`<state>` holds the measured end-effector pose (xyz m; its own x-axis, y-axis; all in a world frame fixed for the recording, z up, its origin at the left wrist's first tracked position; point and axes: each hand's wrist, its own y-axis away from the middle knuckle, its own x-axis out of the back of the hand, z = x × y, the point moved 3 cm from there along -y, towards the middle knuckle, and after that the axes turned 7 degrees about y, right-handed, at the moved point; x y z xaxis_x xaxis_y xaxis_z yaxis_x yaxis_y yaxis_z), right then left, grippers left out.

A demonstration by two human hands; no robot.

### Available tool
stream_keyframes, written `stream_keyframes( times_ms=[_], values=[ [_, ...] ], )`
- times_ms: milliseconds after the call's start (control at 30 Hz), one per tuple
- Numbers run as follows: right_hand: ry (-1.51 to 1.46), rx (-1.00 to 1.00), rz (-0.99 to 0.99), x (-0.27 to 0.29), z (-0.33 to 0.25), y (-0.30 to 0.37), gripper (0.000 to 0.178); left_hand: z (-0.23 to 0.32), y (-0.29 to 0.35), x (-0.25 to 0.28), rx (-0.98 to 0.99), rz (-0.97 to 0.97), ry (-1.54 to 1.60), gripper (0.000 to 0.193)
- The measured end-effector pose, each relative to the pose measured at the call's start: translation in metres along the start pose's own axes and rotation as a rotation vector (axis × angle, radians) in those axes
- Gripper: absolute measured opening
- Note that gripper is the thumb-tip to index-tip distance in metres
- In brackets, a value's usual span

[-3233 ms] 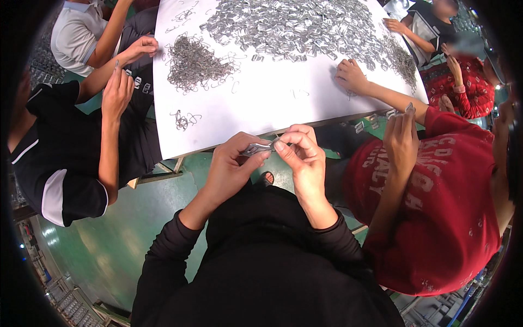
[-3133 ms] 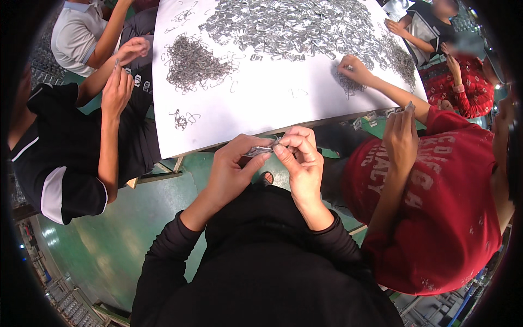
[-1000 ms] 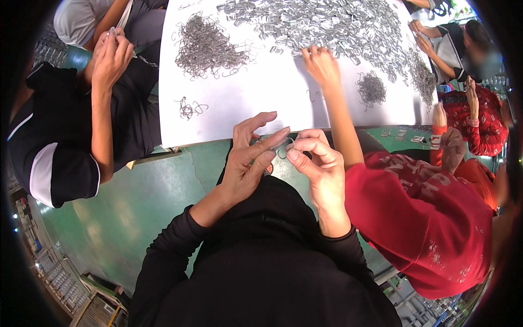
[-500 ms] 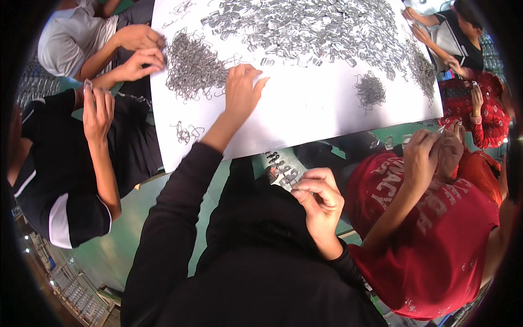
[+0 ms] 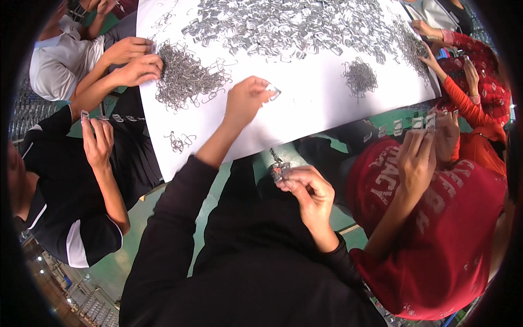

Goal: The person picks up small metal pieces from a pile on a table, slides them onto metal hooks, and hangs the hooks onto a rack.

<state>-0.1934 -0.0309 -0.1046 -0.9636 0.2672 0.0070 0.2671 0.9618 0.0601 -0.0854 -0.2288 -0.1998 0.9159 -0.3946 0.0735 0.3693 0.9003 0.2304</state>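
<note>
Over the white tabletop (image 5: 283,117), my left hand (image 5: 245,102) pinches a small flat rectangular metal piece (image 5: 274,92) between thumb and fingertips. Left of that hand lies a heap of bent wire hooks (image 5: 185,79), apart from it. Close to my lap, past the table's near edge, my right hand (image 5: 311,193) is closed on one end of a chain of small metal pieces (image 5: 278,166). The chain hangs beyond the fingertips, and its links are too small and bunched to tell apart.
A wide heap of flat metal pieces (image 5: 289,27) covers the far tabletop. Smaller wire piles (image 5: 359,78) and a few loose hooks (image 5: 178,143) lie nearer. Co-workers sit close on both sides; a person in a red shirt (image 5: 430,229) is near my right arm.
My left hand has moved right, away from the hook heap, and the rectangular piece now shows in its fingertips. My right hand has shifted slightly left and down with the chain.
</note>
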Motion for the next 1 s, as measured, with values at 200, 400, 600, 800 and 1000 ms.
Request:
stream_keyframes(
  times_ms=[200, 400, 600, 800, 1000],
  values=[
    [-0.269, -0.061, 0.021, -0.009, 0.018, -0.004, 0.012, 0.046, 0.123, -0.016, 0.189, 0.012, 0.387, 0.017],
    [-0.304, -0.032, -0.039, -0.020, 0.028, -0.004, 0.015, 0.050, 0.156, -0.014, 0.073, 0.032, 0.482, 0.013],
    [-0.212, -0.110, -0.117, -0.025, 0.047, -0.004, 0.017, 0.038, 0.165, -0.003, -0.027, 0.077, 0.405, 0.010],
    [0.118, -0.264, -0.239, -0.026, 0.072, -0.076, 0.009, 0.025, 0.181, 0.013, -0.087, 0.122, 0.212, 0.012],
    [0.922, 0.434, -0.464, -0.150, 0.105, -0.175, 0.011, 0.025, 0.185, 0.021, -0.052, 0.148, 0.109, 0.011]
  ],
)
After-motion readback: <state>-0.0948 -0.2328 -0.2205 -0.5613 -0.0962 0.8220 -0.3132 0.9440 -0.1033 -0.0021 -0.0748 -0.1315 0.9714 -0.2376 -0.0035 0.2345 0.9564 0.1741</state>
